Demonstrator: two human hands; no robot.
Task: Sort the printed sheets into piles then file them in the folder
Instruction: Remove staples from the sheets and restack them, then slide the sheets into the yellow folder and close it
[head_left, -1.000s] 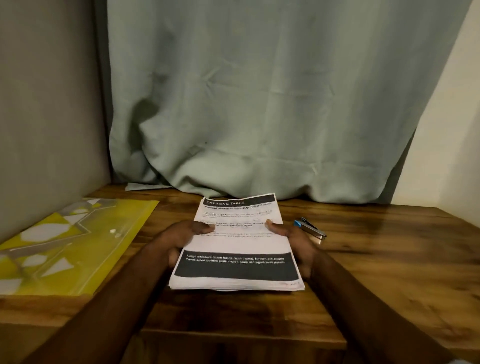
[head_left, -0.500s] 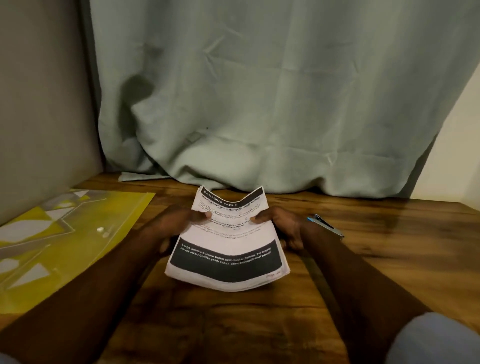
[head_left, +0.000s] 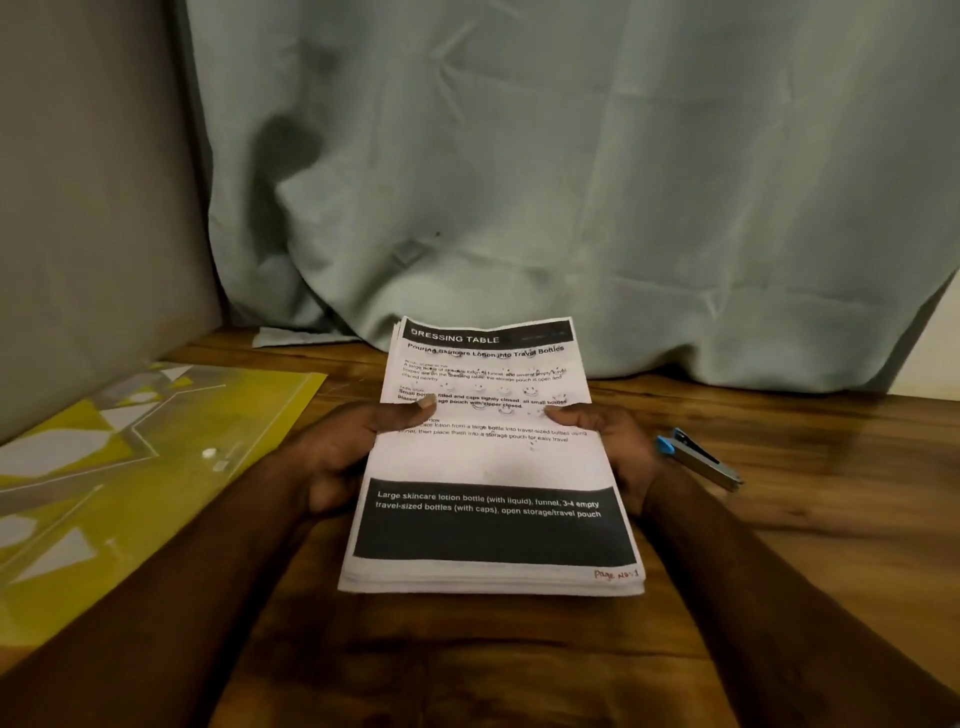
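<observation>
Stack of printed sheets (head_left: 491, 462) held in both hands over the middle of the wooden table (head_left: 810, 525), near edge lifted clear of the surface. Left hand (head_left: 343, 452) grasps the stack's left edge, thumb lying across the top page; right hand (head_left: 608, 441) grasps the right edge, thumb likewise on top, fingers hidden under the paper. Top sheet reads "DRESSING TABLE" on a dark header, with a dark band of white text low on the page and a red handwritten page note at the near right corner. Yellow folder (head_left: 119, 467) lies flat on the table at left, well apart from the stack. Stapler (head_left: 698, 458), grey with a blue end, lies just right of the right hand. Pale green curtain (head_left: 545, 182) hangs behind, its hem resting on the table's far edge.
</observation>
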